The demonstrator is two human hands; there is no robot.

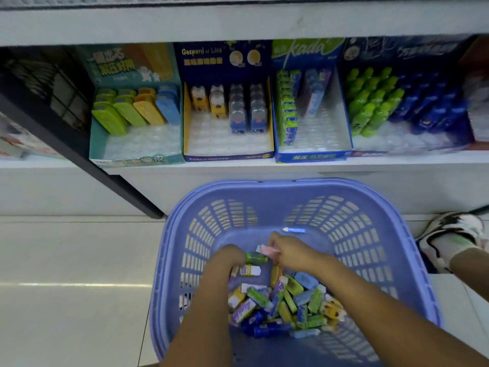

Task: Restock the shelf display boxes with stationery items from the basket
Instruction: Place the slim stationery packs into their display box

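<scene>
Both my hands are down inside the purple plastic basket (397,260) on the floor. My left hand (227,256) grips a small green bottle-shaped item (256,258). My right hand (293,251) holds a small pink item (267,250). Below them lies a heap of several mixed stationery items (285,303). A lone blue-and-white piece (293,230) rests at the basket's far end. On the shelf above stand a teal display box (137,154), a dark blue box (227,154), a blue Kada box (312,154) and a box of green and blue bottles (397,102).
A white shelf edge (238,165) runs in front of the boxes, with a black frame post (87,165) at the left. A foot in a black-and-white shoe (449,234) stands to the right of the basket. Pale floor tiles (74,287) lie to the left.
</scene>
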